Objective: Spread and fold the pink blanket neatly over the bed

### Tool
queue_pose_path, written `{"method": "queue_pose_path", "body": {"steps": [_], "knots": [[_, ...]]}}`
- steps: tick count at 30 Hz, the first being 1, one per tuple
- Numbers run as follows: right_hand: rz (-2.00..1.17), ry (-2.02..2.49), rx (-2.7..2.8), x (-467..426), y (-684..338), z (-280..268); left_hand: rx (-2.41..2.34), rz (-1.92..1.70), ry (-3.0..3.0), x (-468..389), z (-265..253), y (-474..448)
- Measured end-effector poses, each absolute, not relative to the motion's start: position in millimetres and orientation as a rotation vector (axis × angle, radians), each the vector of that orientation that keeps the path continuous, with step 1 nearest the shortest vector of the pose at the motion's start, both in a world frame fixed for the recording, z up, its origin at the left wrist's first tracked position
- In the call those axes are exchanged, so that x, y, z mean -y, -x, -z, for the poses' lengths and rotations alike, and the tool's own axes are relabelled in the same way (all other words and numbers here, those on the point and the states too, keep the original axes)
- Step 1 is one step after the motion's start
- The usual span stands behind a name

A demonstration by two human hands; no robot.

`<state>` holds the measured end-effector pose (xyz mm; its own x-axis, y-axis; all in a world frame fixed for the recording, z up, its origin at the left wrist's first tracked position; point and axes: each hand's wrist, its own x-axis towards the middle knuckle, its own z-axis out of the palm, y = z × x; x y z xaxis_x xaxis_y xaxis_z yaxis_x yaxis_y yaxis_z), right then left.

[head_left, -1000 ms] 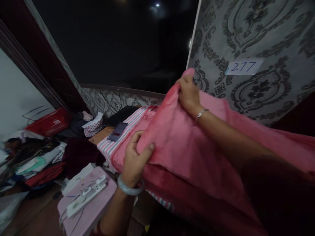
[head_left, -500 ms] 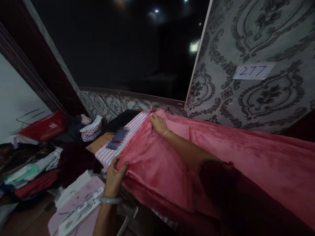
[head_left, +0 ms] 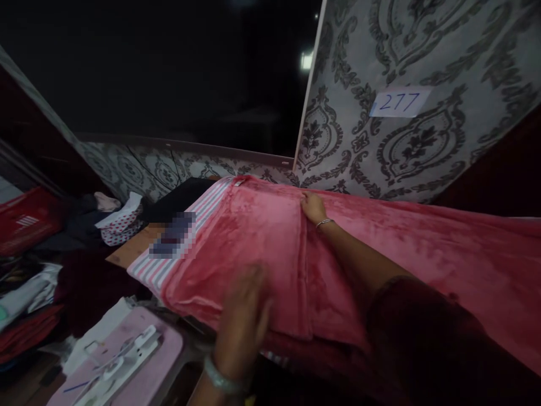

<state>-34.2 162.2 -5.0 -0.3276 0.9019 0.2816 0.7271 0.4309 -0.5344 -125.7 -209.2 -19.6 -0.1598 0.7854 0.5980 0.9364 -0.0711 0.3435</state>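
At the left edge of the frame sits a red basket (head_left: 27, 223) with white slanted strokes on its side; I can read no word there. Just right of it is a white cloth with red dots (head_left: 120, 228). In the lower left, a white power strip (head_left: 127, 366) lies on a pink stand (head_left: 167, 332); any print on it is too small to make out. Left of centre, a dark object (head_left: 171, 234), its surface masked by blocks so no brand shows, rests on a striped cloth (head_left: 147, 272). The red blanket (head_left: 262, 225) lies partly over that cloth, from the centre to the right edge, with a folded panel in the middle. A small pale label (head_left: 239, 183) shows at the panel's far left corner, too small to read. My left hand (head_left: 245, 316), blurred, is over the panel's near part at lower centre, thumb apart from the fingers and nothing between them; I cannot tell whether it touches. Right of centre, my right hand (head_left: 313, 207) has its fingertips at the panel's far right edge; I cannot tell whether they pinch it. At upper right, a white card (head_left: 400, 101) on the patterned wall (head_left: 359, 135) reads "277" in blue handwriting.
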Motion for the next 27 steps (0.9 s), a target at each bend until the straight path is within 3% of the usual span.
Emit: {"method": "queue_pose_path", "body": {"steps": [5, 15, 27], "knots": [[-0.557, 1.409, 2.118, -171.7, 14.0, 15.7, 1.997, 0.864, 2.199, 193.0, 37.9, 59.4], [-0.663, 1.303, 2.169, -161.3, 27.5, 23.4, 2.057, 0.723, 2.22, 199.9, 28.4, 47.4], [-0.765, 1.245, 2.137, -158.5, 20.0, 11.4, 2.023, 0.953, 2.232, 190.8, 20.9, 55.7]]}}
